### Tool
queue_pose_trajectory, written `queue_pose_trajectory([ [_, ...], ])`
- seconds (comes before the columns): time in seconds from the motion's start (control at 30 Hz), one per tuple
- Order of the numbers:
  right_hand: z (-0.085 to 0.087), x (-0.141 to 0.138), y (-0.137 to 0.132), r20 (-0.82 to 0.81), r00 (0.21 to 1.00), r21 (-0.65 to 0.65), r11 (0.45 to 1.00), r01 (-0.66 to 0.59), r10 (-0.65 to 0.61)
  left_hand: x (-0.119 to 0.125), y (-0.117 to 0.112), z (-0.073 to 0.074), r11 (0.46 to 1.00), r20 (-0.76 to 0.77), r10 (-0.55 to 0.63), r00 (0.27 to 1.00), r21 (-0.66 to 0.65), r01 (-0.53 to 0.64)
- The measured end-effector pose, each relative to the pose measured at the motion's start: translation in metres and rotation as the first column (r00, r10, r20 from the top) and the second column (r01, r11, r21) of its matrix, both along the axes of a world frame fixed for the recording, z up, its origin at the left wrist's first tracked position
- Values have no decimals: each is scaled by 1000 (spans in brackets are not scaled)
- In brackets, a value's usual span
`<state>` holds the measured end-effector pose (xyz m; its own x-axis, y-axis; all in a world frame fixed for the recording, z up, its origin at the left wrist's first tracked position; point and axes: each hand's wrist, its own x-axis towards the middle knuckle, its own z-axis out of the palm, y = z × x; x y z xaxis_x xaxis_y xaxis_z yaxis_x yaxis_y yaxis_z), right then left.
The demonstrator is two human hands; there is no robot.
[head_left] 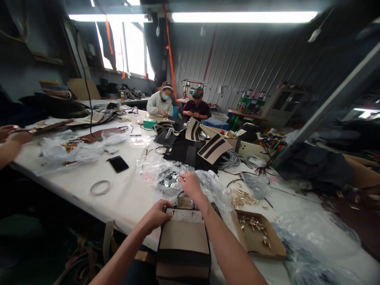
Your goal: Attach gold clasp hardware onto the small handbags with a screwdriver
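A brown-and-black handbag (184, 237) lies at the table's front edge, close to my body. My left hand (160, 213) is closed on its upper left edge, the thumb over a pale strip (185, 215) with small dark marks. Beyond that edge a dark curved handle (179, 194) stands up, partly behind my right arm. My right hand (190, 185) is over an open clear plastic bag (148, 174) holding small dark shiny pieces (169, 179). Its fingers are pinched together; what is between them is too small to name.
A cardboard tray (252, 249) of metal fittings and loose gold-coloured parts (243, 198) lie right. A tape roll (100, 187) and black phone-like object (118, 164) lie left. Striped panels (215, 148) are piled ahead. Another person's hands (18, 136) work far left; two people (160, 103) sit beyond.
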<state>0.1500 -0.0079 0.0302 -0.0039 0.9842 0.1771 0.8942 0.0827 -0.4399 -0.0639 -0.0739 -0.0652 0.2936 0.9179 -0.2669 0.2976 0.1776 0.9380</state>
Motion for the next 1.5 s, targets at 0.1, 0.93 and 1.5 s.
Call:
queue_pose_trajectory([
  [0.1,-14,-26,40,26,999,-69,997,25,-23,1,-1,-3,1000,46,27,999,0,-27],
  [0.93,-13,29,-75,-656,754,29,998,62,-28,8,-12,35,999,-18,24,1000,-23,-25],
  [1.5,-81,3,-198,-589,807,154,972,177,-54,6,-8,72,969,-40,-239,970,50,241],
])
